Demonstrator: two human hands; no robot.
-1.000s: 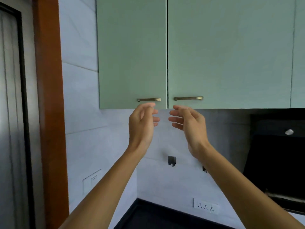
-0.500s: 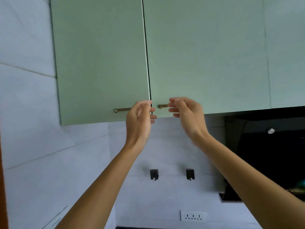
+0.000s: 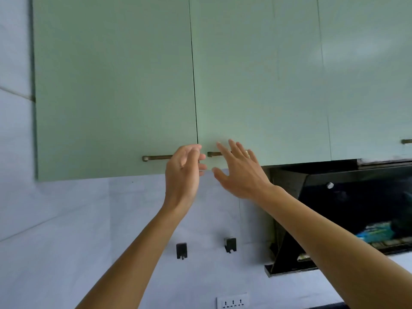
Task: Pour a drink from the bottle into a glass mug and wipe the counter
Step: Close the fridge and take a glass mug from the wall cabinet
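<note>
Change: over 0.5 s the right hand (image 3: 239, 175) is fanned out straight from a curl.
Right hand: spread wide across the right handle (image 3: 213, 154), nothing held.
Left hand (image 3: 184, 172): loosely curled at the left handle (image 3: 157, 157); a grip cannot be told.
Doors: both cabinet doors (image 3: 111, 85) are still closed.
Bottle, glass mug: not seen; presumably sought inside, so pouring is not begun.

The left forearm (image 3: 142, 253) is showing bare fr 7 o'clock edge to wrist; the right forearm (image 3: 323, 237) is showing bare fr 5 o'clock. Also the left hand (image 3: 182, 175) & right hand (image 3: 239, 175) are showing bare, w/ slim fingers.
</note>
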